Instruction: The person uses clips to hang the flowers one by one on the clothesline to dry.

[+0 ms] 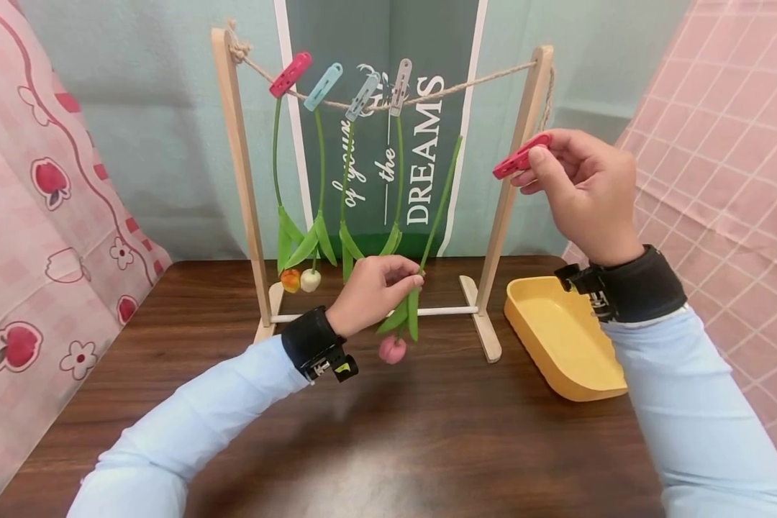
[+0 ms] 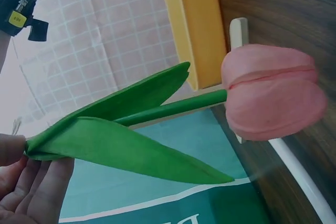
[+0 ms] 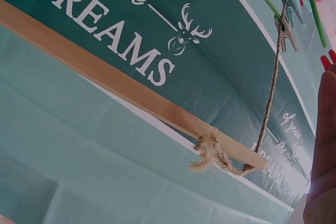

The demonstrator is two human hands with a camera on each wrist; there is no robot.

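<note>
A pink artificial tulip (image 1: 392, 350) hangs bloom-down from my left hand (image 1: 378, 291), whose thumb and fingers pinch the stem where the leaves begin. Its bare stem end points up toward the rope. In the left wrist view the pink bloom (image 2: 273, 93) and two green leaves show close up. My right hand (image 1: 585, 183), in front of the right post, holds a red clothespin (image 1: 521, 157) between thumb and fingers. On the twine rope (image 1: 473, 83), a red clothespin (image 1: 291, 75), a blue one (image 1: 323, 86) and two greyish ones (image 1: 401, 87) hold other tulips upside down.
A wooden stand with a left post (image 1: 239, 151) and a right post (image 1: 514, 180) carries the rope, with a white bar (image 1: 447, 311) low between them. A yellow tray (image 1: 563, 388) sits on the brown table (image 1: 362, 446) at the right. Printed cloths hang around.
</note>
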